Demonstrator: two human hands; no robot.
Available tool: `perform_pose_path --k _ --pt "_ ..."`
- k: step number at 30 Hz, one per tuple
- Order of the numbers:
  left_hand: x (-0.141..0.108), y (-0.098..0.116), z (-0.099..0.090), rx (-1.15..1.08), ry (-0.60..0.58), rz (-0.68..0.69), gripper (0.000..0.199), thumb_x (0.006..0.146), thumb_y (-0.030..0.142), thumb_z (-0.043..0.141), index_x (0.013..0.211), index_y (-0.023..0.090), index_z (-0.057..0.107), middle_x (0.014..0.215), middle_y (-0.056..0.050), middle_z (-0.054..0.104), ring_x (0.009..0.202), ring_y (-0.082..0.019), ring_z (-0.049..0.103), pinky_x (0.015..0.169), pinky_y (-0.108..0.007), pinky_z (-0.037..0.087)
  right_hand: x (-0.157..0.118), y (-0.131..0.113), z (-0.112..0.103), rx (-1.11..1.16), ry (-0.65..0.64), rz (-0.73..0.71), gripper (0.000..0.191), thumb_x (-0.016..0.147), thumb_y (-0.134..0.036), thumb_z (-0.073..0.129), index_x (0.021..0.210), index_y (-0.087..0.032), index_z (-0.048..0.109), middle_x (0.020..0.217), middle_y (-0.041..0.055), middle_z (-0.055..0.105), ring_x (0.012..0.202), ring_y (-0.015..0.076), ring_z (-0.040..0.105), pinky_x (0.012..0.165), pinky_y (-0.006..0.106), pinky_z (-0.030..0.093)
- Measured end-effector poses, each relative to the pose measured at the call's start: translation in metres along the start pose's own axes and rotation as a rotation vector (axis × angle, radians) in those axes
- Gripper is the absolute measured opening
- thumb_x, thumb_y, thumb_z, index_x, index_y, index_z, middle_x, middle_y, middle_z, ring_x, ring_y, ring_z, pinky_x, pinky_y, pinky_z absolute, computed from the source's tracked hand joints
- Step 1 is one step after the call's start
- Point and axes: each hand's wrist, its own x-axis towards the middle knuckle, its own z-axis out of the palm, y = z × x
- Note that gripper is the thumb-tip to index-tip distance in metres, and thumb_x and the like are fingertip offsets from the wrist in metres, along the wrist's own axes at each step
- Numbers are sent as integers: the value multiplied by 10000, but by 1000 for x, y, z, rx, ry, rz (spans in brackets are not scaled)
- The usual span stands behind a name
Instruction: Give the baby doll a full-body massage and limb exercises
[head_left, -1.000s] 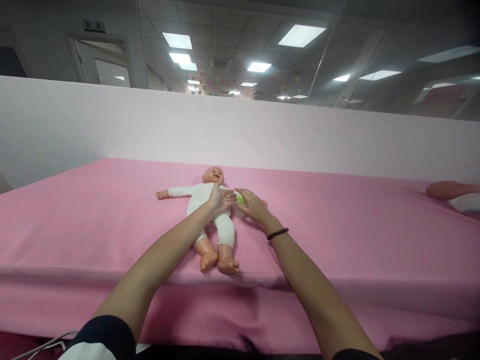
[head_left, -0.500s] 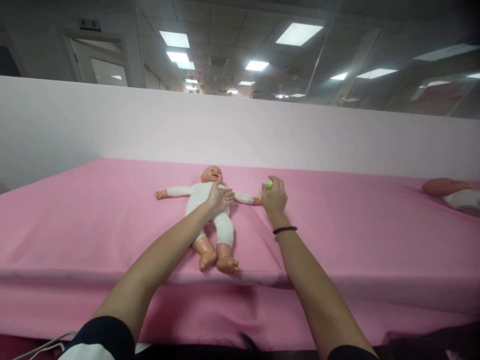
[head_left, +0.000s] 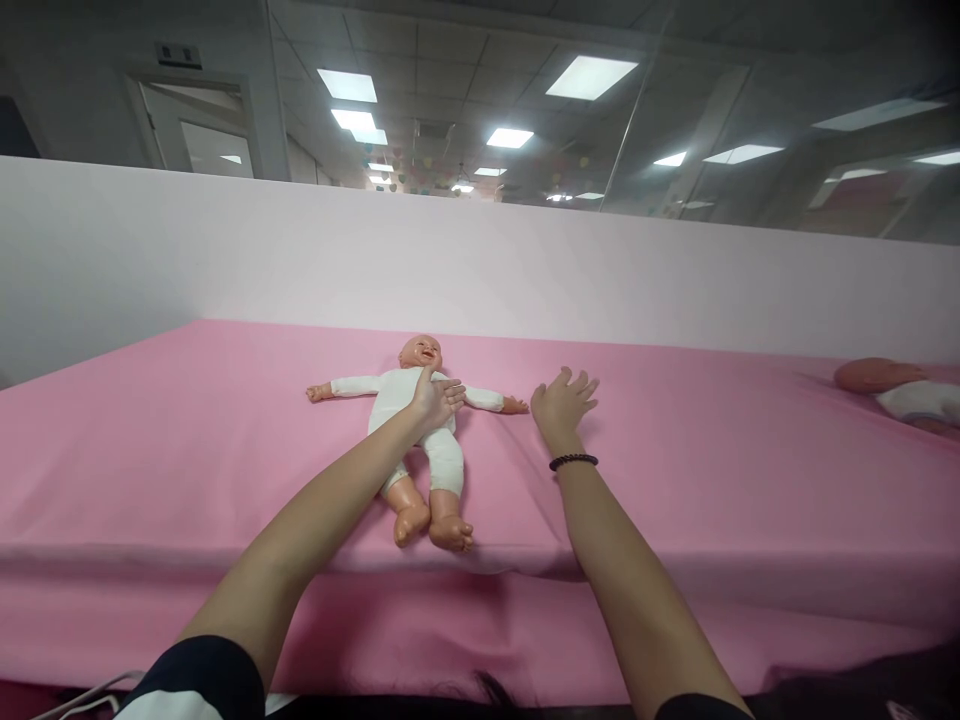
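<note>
"Where's the baby doll (head_left: 394, 415)?"
"On its back on a pink sheet (head_left: 225, 470), arms spread, head pointing away from the person, feet toward them."
"And the left hand (head_left: 433, 398)?"
"Lying across the doll's chest (head_left: 397, 395), fingers open and spread, gripping nothing."
"The right hand (head_left: 562, 405)?"
"Off to the side, near the doll's outstretched hand (head_left: 514, 405), fingers fanned wide, holding nothing. Whether the palm touches the sheet, you can't tell."
"Anything on that wrist?"
"A black beaded bracelet (head_left: 574, 462)."
"What's farther out?"
"A second doll (head_left: 896, 395), dressed in white, lying at the right edge of the same sheet, well apart, and a pale wall (head_left: 450, 270) running behind everything"
</note>
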Motion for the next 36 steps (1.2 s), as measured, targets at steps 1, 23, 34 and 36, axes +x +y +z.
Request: perform_pose_path --k 1,23,34,36 --pt "1 0 -1 -3 -2 0 771 959 556 342 1448 -28 458 1427 -286 535 1390 -321 487 989 -352 520 -3 -7 -1 11 42 -95 571 941 -303 469 1446 -37 441 1549 330 304 1504 519 160 1080 810 238" --pt "-5 -1 0 -229 -165 108 804 943 709 277 1299 62 596 1217 -258 689 1192 -368 655 1003 -478 540 -61 -96 -7 330 -601 -888 768 1068 -580 185 1650 -80 171 1685 180 143 1592 288 83 1291 566 138" --pt "6 -5 -6 -215 -238 117 801 932 714 308 1317 77 605 1242 -245 688 1205 -367 652 979 -460 557 -60 -98 -5 294 -542 -764 796 1060 -598 210 1642 -56 185 1677 194 165 1586 304 126 1276 578 176" --pt "8 -5 -9 -219 -224 133 808 927 718 324 1301 62 613 1234 -253 689 1198 -359 659 965 -430 565 -60 -96 -4 300 -529 -759 795 1058 -600 217 1632 -49 229 1665 200 207 1578 306 169 1273 576 192"
